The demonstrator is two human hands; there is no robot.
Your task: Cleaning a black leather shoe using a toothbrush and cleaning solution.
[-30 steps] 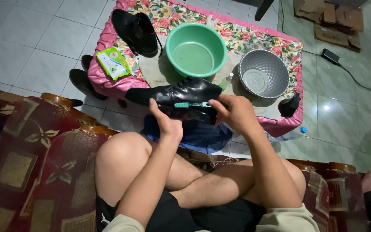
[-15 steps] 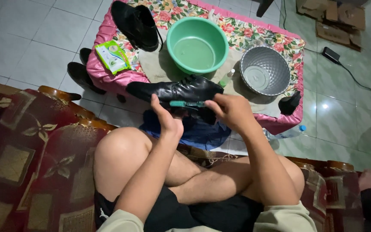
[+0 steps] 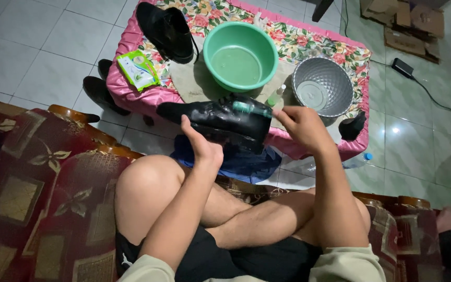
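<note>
1. Head view, far left: dark shoe (image 3: 100,93) on floor tiles beside low table (image 3: 131,94), partly hidden by pink table edge; maybe a second one behind, can't tell.
2. On table's left corner: one green-white wipes packet (image 3: 138,69), flat, overhanging edge slightly.
3. Behind packet: one black shoe pair (image 3: 167,30) at table's far left; looks like two shoes, overlap makes count unsure.
4. Left hand (image 3: 203,150): fingers curled up against near side of black shoe (image 3: 220,119), thumb raised, gripping it; shoe held sideways in air just before table's near edge, toe pointing left.
5. Centre of table: one green basin (image 3: 241,55), upright, water inside.
6. Small green brush (image 3: 250,108) lying across shoe's upper, pinched at its right end by right hand (image 3: 304,128), fingers closed on handle; handle mostly hidden.
7. Small clear bottle (image 3: 276,96) between basin and bowl, lower part hidden behind shoe.
8. One silver metal bowl (image 3: 322,86), upright, right of basin.
9. Dark object (image 3: 353,126) at table's right edge, hard to make out.
10. Blue cloth (image 3: 241,162) beneath shoe, partly covered by arms.
</note>
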